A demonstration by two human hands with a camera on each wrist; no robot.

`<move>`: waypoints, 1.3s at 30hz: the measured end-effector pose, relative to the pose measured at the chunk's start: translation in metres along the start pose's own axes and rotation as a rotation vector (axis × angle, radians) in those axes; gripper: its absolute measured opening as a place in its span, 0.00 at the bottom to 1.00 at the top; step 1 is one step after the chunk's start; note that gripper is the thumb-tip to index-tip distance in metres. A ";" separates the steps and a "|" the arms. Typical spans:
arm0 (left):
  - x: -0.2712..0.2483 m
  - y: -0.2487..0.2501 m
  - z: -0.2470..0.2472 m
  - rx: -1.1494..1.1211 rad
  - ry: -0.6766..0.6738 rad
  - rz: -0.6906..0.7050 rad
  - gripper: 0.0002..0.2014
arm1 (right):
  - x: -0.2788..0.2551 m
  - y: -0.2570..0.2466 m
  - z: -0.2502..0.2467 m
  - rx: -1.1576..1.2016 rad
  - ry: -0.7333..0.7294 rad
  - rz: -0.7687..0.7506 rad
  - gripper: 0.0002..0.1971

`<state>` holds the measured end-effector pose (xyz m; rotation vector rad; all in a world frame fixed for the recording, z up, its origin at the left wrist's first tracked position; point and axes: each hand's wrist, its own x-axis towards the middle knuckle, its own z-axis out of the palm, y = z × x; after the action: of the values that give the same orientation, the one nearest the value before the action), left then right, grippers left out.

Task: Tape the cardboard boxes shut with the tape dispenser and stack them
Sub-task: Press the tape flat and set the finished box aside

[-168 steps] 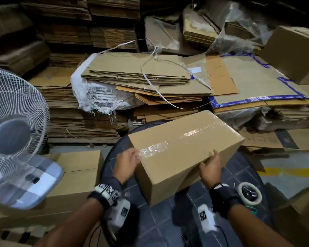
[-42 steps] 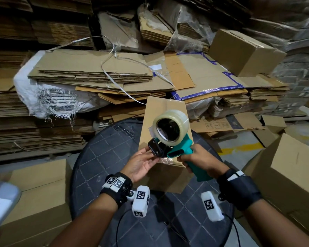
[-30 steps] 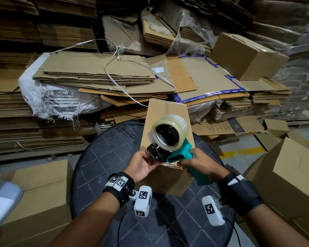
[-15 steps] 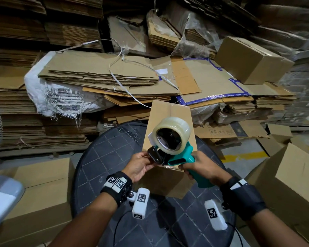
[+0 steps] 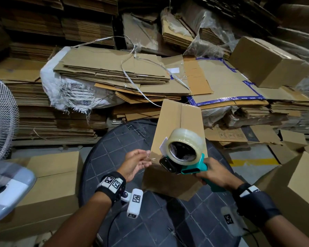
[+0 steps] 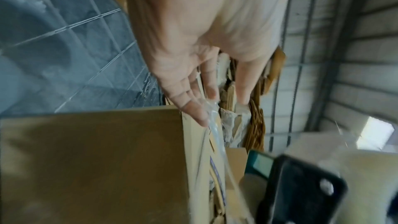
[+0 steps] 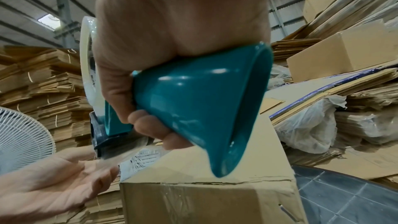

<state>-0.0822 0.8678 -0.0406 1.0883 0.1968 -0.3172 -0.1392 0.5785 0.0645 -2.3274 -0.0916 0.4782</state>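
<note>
A brown cardboard box (image 5: pixel 178 122) lies on the dark round table (image 5: pixel 114 148), its long side pointing away and its top seam bare. My right hand (image 5: pixel 212 173) grips the teal handle of the tape dispenser (image 5: pixel 185 168), held over the box's near end with the clear tape roll (image 5: pixel 184 139) on top. My left hand (image 5: pixel 136 163) is just left of the box's near corner, fingers nearly straight. A thin strand of clear tape runs from its fingertips (image 6: pixel 202 117) to the dispenser's black front (image 6: pixel 301 190). The thumb stays apart from the fingers.
A white fan (image 5: pixel 2 122) stands at the left. A closed box (image 5: pixel 52 175) sits low on the left and another box (image 5: pixel 301 184) on the right. Stacks of flat cardboard (image 5: pixel 105 72) fill the back, with one made-up box (image 5: pixel 268 63) on top at right.
My left hand has moved left, away from the dispenser's front, drawing a strand of tape out with it. The right hand still holds the dispenser over the box's near end.
</note>
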 end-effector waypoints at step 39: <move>0.015 -0.065 -0.002 0.567 0.781 0.412 0.14 | 0.065 0.009 -0.003 -0.372 -0.134 -0.157 0.12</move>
<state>-0.0911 0.8402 -0.1003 1.7446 0.5879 0.4716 -0.0787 0.5835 0.0400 -2.6189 -0.4589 0.5759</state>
